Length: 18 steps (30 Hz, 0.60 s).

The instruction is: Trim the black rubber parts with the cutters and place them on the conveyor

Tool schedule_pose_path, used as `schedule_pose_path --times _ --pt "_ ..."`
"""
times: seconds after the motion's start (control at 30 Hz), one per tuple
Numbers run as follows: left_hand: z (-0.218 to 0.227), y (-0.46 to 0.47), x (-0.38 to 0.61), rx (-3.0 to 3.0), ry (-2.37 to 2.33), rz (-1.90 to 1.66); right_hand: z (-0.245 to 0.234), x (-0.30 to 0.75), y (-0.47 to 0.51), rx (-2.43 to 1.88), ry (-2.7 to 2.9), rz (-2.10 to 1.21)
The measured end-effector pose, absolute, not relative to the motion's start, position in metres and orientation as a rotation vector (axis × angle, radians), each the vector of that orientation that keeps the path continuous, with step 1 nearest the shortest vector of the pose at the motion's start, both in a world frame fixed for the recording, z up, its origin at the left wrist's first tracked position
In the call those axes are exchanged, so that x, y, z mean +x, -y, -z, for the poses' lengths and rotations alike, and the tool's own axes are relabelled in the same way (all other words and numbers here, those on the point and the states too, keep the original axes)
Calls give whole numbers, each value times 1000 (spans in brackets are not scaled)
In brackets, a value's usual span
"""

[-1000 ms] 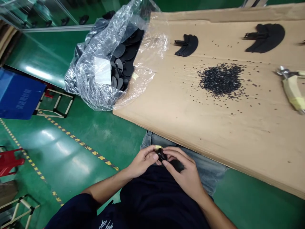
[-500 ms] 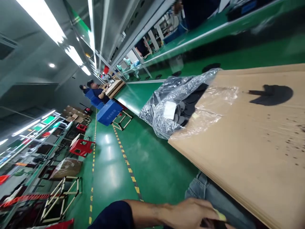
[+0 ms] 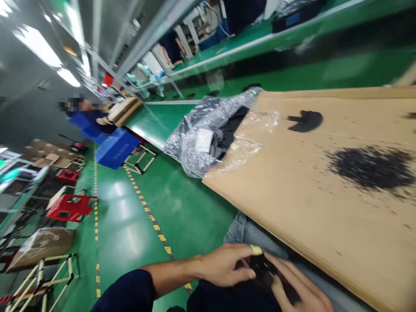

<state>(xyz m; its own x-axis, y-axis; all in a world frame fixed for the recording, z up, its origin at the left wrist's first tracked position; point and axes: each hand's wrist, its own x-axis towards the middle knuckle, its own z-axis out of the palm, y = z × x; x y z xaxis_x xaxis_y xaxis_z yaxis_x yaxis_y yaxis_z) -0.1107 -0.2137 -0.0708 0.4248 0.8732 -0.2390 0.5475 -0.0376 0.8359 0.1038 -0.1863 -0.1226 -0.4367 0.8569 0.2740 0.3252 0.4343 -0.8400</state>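
Low in the head view, my left hand [image 3: 221,265] grips a black piece [image 3: 262,269] between thumb and fingers. A yellow wrap [image 3: 256,250] shows on one of its fingertips. From the other side, my right hand [image 3: 305,288] has its fingers and thumb closed around the same piece, just above my lap. The fingers cover much of its shape. A flat, rounded black part with a narrow tongue [image 3: 308,121] lies on the cardboard [image 3: 292,190]. Beside it spreads a pile of small black scraps [image 3: 372,168].
A clear plastic bag [image 3: 195,158] of black rounded parts lies at the cardboard's left end, with a white label [image 3: 204,140]. Behind runs a green bench [image 3: 149,121]. Left are a blue crate [image 3: 117,149], a red stool [image 3: 69,207] and another person [image 3: 94,117] seated.
The view has swung to the right, bringing the scrap pile into sight. My right hand, almost wholly out of frame before, now shows on the black piece with the left.
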Motion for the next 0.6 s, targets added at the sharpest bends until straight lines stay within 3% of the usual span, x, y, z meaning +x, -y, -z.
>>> schedule_pose_path --times 0.13,0.33,0.6 --pt "68 219 -108 1690 -1342 -537 96 99 192 -1129 1809 -1113" --pt "85 228 -104 1853 -1427 -634 98 95 199 -1294 1632 -1308" --pt "90 216 -104 1943 -1490 -588 100 94 202 -1275 1686 -1277"
